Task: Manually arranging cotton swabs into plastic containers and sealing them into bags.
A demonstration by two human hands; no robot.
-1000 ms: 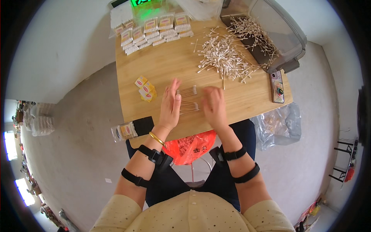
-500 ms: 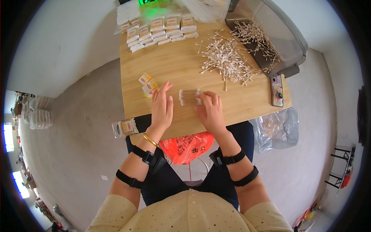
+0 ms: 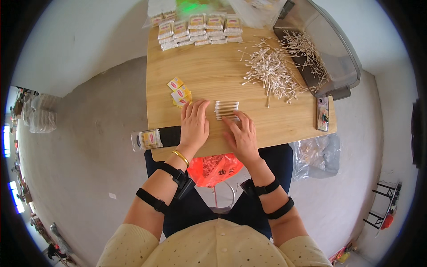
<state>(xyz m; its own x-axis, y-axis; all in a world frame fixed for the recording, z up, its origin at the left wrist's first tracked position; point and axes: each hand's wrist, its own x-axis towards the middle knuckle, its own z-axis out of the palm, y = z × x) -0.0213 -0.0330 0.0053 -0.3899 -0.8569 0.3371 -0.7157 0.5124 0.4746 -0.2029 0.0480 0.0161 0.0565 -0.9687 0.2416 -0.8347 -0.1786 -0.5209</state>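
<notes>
A neat row of cotton swabs (image 3: 227,110) lies flat on the wooden table (image 3: 200,69), the sticks side by side. My right hand (image 3: 243,135) rests at the row's near right edge, its fingertips touching the swabs and its thumb apart. To the left of the row, my left hand (image 3: 195,124) is stretched over the table with nothing held, its fingertips a small gap from the swabs. Just beyond it lie several small yellow-and-white cards (image 3: 180,92), overlapping one another, the nearest one partly behind the fingers.
Stacked swab packs (image 3: 197,29) stand at the far left. A loose heap of swabs (image 3: 271,71) spreads from a tipped clear bin (image 3: 338,49). A phone (image 3: 322,113) lies at the right edge, a filled pack (image 3: 150,139) at the near left. A red bag (image 3: 213,171) hangs below.
My right hand has shifted from the row's right end to its near edge. My left hand's fingers have turned toward the row. The whole view has shifted slightly.
</notes>
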